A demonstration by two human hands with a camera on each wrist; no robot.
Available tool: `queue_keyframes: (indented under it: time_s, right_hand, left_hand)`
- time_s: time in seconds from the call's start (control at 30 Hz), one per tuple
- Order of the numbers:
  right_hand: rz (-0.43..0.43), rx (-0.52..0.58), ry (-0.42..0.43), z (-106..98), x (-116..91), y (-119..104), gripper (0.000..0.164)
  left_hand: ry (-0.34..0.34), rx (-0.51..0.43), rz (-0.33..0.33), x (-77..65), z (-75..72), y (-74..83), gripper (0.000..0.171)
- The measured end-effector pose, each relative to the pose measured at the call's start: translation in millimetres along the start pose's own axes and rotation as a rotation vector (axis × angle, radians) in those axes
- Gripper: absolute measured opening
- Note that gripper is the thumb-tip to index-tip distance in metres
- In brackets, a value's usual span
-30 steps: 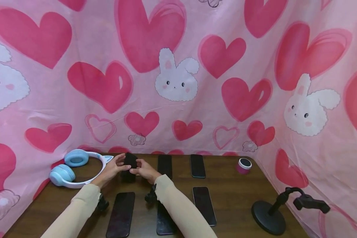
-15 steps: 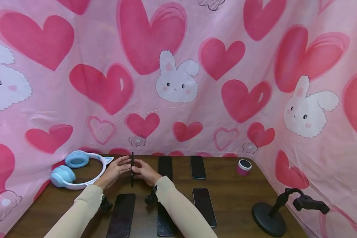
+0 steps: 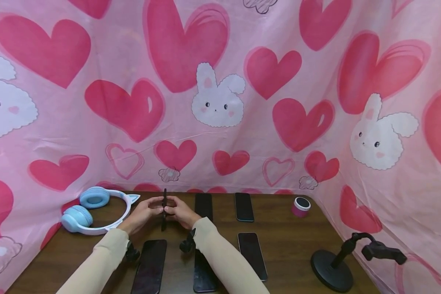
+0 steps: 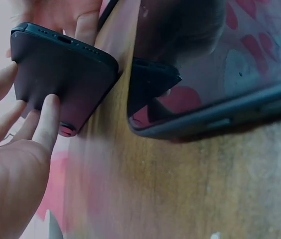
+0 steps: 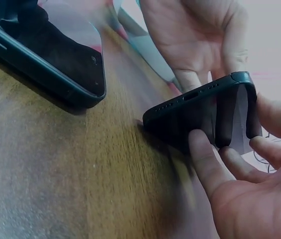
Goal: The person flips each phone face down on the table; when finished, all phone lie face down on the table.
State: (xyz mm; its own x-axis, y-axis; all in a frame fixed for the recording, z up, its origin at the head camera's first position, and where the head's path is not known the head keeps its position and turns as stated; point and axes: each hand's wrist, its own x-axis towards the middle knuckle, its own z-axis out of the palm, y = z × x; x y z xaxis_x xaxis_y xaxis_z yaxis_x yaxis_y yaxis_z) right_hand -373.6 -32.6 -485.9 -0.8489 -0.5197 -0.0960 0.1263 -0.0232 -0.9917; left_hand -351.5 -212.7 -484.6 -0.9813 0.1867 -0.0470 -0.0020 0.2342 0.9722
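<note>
The two hands hold one black phone (image 4: 66,74) up between them, over the left part of the tabletop (image 3: 286,245), near the back edge. It stands up on its long thin side, and one end, with a small hole for a plug, points to the front edge. I can't tell if it touches the wood. The left hand (image 3: 143,214) has its fingertips on the phone's back, and the right hand (image 3: 181,212) has its fingertips on the shiny front. Both are partly open, with fingers a bit bent, pinching the phone.

Blue and white headphones (image 3: 77,216) lie in the back left corner, just beside the left hand. A back middle phone (image 3: 203,204) and a back right phone (image 3: 244,207) lie flat by the back edge. Closer to the front edge lie a front left phone (image 3: 149,267), a front middle phone (image 3: 202,273) partly under the right arm, and a front right phone (image 3: 252,256). A little pink jar (image 3: 301,206) sits near the back right corner, and a black stand (image 3: 332,269) is by the right edge.
</note>
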Motion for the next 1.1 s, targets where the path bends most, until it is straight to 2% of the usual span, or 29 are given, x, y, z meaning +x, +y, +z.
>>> queue_keyframes:
  time_s: [0.33,0.5,0.63,0.77,0.87,1.1]
  right_hand:
    - [-0.006,0.032,0.014,-0.7,0.5,4.9,0.048]
    - [-0.043,0.038,0.046,-1.6,1.9,8.9,0.048]
    - [-0.067,0.023,0.089,-3.5,1.7,9.2,0.051]
    - [-0.061,-0.009,0.139,-5.1,1.9,10.2,0.052]
    - [-0.050,-0.041,0.182,-5.7,2.6,10.6,0.053]
    - [-0.025,-0.224,0.259,-4.0,1.7,11.0,0.057]
  left_hand:
    - [-0.016,0.024,-0.031,-2.5,0.4,-5.4,0.062]
    - [-0.001,0.083,-0.064,-0.5,-2.2,-6.8,0.070]
    - [0.038,0.163,-0.074,0.5,-2.5,-5.9,0.073]
    - [0.058,0.238,-0.067,-0.6,-1.9,-4.1,0.073]
    - [0.064,0.257,-0.058,-1.2,-0.7,-2.7,0.074]
    - [0.055,0.270,-0.065,1.4,0.0,-5.0,0.074]
